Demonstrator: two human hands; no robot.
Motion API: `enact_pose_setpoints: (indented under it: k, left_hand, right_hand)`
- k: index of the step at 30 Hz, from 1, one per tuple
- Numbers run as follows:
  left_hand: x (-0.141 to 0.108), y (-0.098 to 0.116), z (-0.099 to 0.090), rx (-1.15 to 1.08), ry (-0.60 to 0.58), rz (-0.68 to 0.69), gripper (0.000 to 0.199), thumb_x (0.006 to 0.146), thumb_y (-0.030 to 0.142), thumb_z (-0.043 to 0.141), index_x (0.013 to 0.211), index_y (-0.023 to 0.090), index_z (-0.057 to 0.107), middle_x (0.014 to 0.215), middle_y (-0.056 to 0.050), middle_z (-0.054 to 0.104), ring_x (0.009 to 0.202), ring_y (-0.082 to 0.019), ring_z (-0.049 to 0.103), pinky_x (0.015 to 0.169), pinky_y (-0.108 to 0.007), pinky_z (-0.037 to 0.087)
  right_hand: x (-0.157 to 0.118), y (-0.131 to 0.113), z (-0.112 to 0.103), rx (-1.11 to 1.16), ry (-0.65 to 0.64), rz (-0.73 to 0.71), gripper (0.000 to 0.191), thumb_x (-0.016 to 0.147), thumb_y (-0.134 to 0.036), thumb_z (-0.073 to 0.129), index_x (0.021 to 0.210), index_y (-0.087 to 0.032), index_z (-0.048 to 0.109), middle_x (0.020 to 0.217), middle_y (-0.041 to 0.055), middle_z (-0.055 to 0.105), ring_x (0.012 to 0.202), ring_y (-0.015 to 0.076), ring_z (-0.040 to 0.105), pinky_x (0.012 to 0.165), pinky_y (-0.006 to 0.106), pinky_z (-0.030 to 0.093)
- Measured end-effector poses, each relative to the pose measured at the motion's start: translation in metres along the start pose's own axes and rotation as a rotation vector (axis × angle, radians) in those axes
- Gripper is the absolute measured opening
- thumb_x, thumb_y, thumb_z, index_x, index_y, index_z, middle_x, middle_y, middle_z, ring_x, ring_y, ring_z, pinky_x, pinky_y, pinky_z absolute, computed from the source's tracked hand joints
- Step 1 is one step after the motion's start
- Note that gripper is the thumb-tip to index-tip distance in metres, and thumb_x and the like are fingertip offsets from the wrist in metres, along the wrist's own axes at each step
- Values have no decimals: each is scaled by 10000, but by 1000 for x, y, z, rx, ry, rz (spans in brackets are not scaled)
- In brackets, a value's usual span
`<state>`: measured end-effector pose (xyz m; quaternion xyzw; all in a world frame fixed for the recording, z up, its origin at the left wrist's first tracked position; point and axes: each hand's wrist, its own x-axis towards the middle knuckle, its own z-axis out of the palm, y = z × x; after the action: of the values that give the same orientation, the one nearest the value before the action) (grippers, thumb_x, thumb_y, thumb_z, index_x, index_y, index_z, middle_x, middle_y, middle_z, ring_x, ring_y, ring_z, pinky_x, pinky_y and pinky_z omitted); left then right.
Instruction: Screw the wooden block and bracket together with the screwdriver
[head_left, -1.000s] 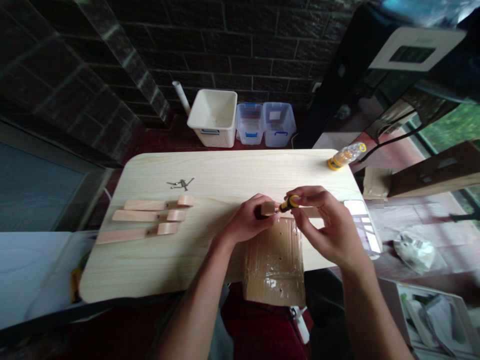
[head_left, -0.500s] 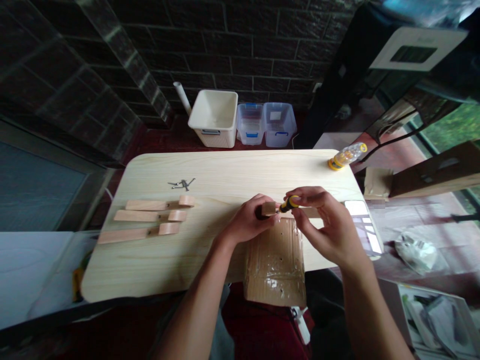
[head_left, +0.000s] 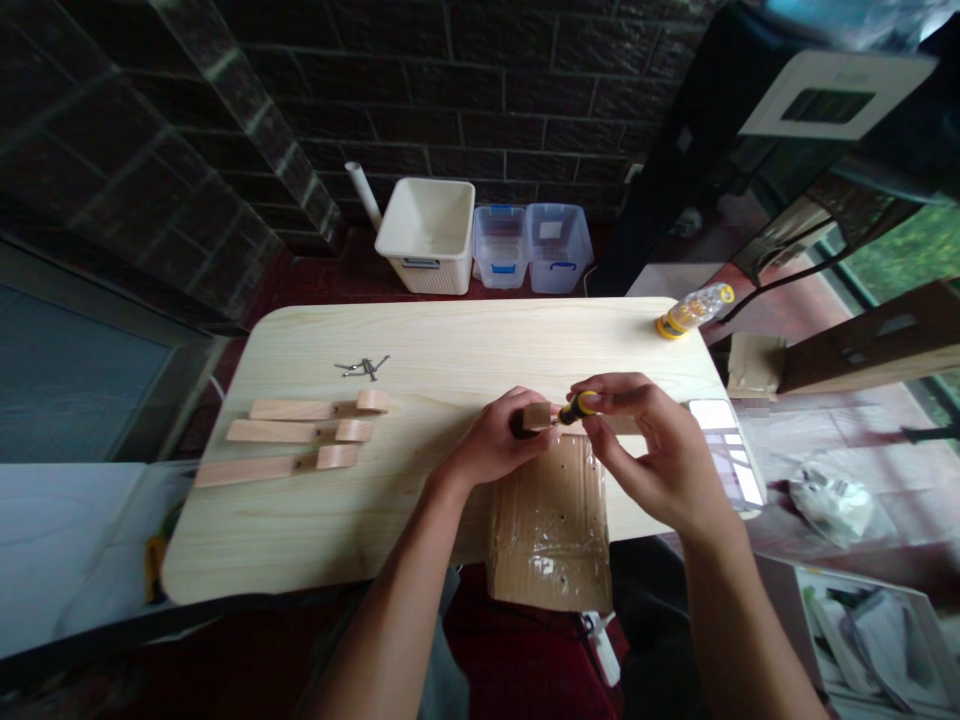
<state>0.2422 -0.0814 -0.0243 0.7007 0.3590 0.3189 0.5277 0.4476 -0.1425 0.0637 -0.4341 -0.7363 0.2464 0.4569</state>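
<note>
working on a wooden piece point(head_left: 536, 417), right of middle on the pale wood-grain table point(head_left: 480, 335), at far edge of a taped cardboard piece point(head_left: 551, 520). can't tell if resting on anything or held up. gripping its block end with left hand point(head_left: 499, 432), fingers curled around. pinching a yellow-and-black screwdriver point(head_left: 577, 408) between thumb and fingers of right hand point(head_left: 660, 445), tip pointing left, right beside the block. can see the strip end running right, partly hidden behind right hand. have cardboard overhanging the near table edge. got three similar wooden pieces point(head_left: 274, 432) at left, block ends to the right, plus loose screws point(head_left: 364, 368) just beyond. also see a clear bottle point(head_left: 694, 312) with yellow ends at far right corner, phone point(head_left: 726, 455) along right edge. past far edge, on the floor: cream bin point(head_left: 431, 275), two clear bins point(head_left: 559, 245) to its right.
</note>
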Motion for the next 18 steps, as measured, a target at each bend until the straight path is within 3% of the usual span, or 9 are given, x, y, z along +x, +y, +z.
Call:
enact_pose_setpoints:
  k: [5,11,18]
  left_hand:
    - [0,1,0,-6,2,4,214,917,378,722,1032,198,707,1096,-88,724,1046,-256,682,948,-417,537]
    - [0,-1,0,6,-6,14,178,921,352,713,1012,201,694,1091,-80,715,1022,-245,677,924,-402,538]
    - [0,0,0,14,-8,10,183,925,362,708,1016,204,688,1081,-73,712,1012,-239,674,921,-393,539]
  right_hand:
    - [3,0,0,-47,15,-39,211,999,-112,681,1142,-264,648,1162,66,717,1117,206,737,931,409,630]
    - [2,-3,-1,-74,9,-40,239,996,-109,664,1177,-265,656,1251,79,737,1218,236,738,1002,437,633]
    - [3,-1,-1,-75,21,-31,232,990,-120,689,1163,-272,662,1177,51,742,1133,215,757,936,395,647]
